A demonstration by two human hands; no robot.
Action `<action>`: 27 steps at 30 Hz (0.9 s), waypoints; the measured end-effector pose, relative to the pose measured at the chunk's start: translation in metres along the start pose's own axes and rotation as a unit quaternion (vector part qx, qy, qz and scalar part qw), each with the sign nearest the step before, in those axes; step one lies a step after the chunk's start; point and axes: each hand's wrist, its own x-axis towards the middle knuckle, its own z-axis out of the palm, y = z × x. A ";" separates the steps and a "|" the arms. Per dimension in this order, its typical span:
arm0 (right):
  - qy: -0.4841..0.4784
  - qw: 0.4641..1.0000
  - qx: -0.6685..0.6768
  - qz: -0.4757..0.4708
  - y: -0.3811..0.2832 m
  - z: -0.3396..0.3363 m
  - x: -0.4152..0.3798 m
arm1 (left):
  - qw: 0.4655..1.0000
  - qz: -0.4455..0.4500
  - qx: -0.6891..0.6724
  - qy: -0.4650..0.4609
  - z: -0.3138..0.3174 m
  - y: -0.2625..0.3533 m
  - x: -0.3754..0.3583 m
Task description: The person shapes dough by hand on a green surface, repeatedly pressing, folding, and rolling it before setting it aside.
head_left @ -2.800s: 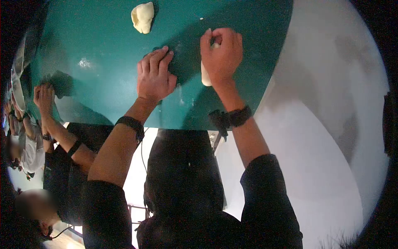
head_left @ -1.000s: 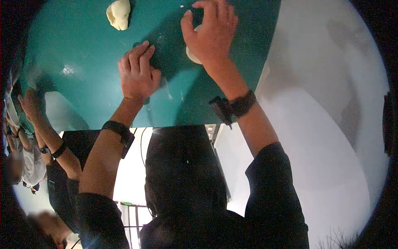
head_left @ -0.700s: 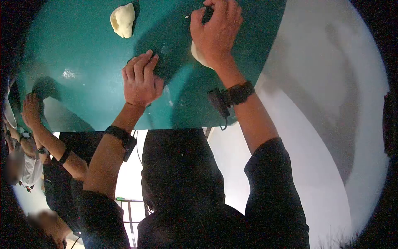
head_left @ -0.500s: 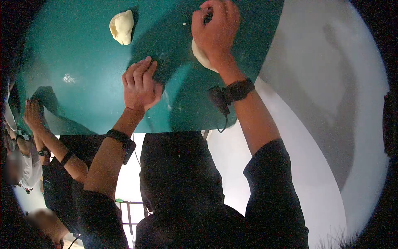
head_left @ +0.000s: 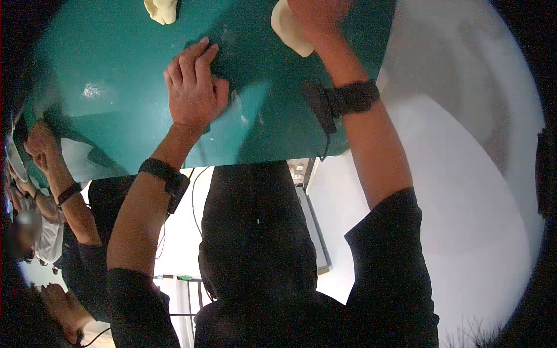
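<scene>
At the top edge of the head view, my right hand [head_left: 320, 16] is over a flat, pale round of dough [head_left: 288, 29]. The base of this hand overlaps the dough's right side; its fingers are smeared and partly cut off by the frame, so their grip is hidden. My left hand [head_left: 194, 87] lies palm down on the green table [head_left: 133, 127], fingers slightly bent and apart, holding nothing. Another lump of dough [head_left: 161, 9] sits farther up and left, partly out of frame.
A white flour smudge [head_left: 91, 91] marks the table on the left. Beyond it, a co-worker's hand [head_left: 42, 142] is at the table's left side, with more people behind. Cables hang from the bands on my wrists. A pale wall [head_left: 458, 174] stands to the right.
The view has tilted, so both dough pieces sit higher in the picture. My right hand has shifted up and right, uncovering more of its dough. My left hand stays on the table.
</scene>
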 end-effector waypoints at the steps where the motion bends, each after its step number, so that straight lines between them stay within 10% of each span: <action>1: -0.009 1.000 -0.007 -0.005 -0.004 -0.008 -0.007 | 1.000 -0.001 0.002 -0.003 0.000 0.000 -0.001; 9: -0.153 0.984 -0.005 0.092 -0.066 -0.067 -0.090 | 1.000 0.003 -0.003 0.005 0.000 -0.002 0.000; 12: -0.146 0.988 -0.043 -0.004 -0.059 -0.057 -0.119 | 1.000 0.000 -0.003 0.006 0.002 -0.001 0.000; 18: -0.060 0.979 0.012 0.195 -0.054 -0.043 -0.086 | 1.000 -0.004 -0.004 0.004 0.001 -0.002 0.000; 27: -0.084 0.984 -0.147 -0.058 -0.019 -0.015 -0.082 | 0.999 -0.026 -0.016 -0.019 0.005 -0.003 -0.003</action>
